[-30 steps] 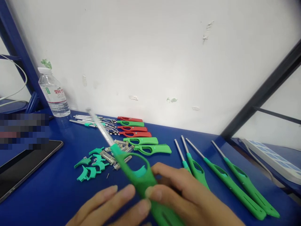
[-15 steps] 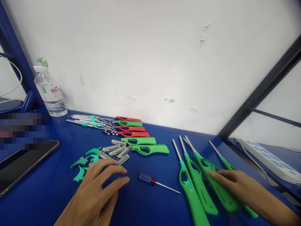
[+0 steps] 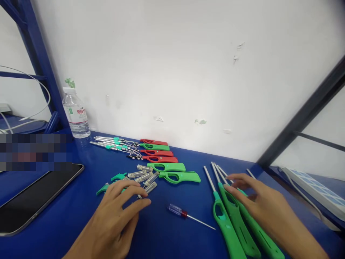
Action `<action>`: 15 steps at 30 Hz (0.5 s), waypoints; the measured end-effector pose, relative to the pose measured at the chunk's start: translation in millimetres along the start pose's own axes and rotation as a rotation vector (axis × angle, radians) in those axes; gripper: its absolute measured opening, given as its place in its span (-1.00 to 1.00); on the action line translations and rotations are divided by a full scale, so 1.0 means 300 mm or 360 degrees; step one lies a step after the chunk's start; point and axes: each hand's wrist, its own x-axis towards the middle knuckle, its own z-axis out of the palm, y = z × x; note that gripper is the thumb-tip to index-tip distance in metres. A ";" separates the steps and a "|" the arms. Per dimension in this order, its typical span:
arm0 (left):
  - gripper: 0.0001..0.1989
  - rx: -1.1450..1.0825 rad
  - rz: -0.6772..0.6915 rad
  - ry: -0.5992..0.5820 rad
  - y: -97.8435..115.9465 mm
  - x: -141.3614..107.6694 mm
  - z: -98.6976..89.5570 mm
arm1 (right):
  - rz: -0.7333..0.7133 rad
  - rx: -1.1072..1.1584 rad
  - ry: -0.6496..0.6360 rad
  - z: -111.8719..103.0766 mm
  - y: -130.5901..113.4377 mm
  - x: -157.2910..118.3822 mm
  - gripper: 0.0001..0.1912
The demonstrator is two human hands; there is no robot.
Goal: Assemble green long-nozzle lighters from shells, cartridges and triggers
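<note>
My left hand (image 3: 114,214) rests palm down on the blue table with loosely curled, parted fingers. It holds nothing and partly covers the green triggers (image 3: 118,176). Just beyond it lie several clear lighter fuel tanks (image 3: 145,176). On the right, my right hand (image 3: 254,196) hovers over long green gas lighters (image 3: 228,225), thumb and fingertips apart around the metal neck of one. Whether the fingertips touch that lighter is hard to see. The hand hides part of the rightmost lighter. Between my hands lies a screwdriver (image 3: 176,209) with a purple and red handle.
Red and green lighter casings (image 3: 167,167) lie in a column toward the wall. Metal lighter tubes with wires (image 3: 114,142) lie left of them. A water bottle (image 3: 77,117) stands at the back left, near a dark phone (image 3: 40,196). A power strip (image 3: 318,189) is at far right.
The view has shifted, so most things appear farther right and lower. My right hand has moved up toward the lighter necks, and the lighters under it now lie closer together.
</note>
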 end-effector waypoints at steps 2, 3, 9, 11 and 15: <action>-0.59 0.0097 -0.0026 -0.0032 -0.067 0.024 -0.045 | -0.0393 -0.0059 -0.0162 0.041 -0.084 0.027 -0.56; -0.60 0.0193 -0.0021 -0.0106 -0.111 0.042 -0.073 | -0.0540 -0.0099 -0.0260 0.062 -0.116 0.045 -0.57; -0.78 0.0510 -0.0178 -0.0589 -0.422 0.194 -0.231 | -0.0797 -0.0103 -0.0511 0.167 -0.167 0.183 -0.60; -0.78 0.0599 -0.0248 -0.0694 -0.494 0.222 -0.235 | -0.0799 -0.0100 -0.0530 0.194 -0.158 0.213 -0.61; -0.65 0.0706 -0.0310 -0.0868 -0.577 0.223 -0.161 | -0.0784 -0.0095 -0.0540 0.225 -0.150 0.222 -0.64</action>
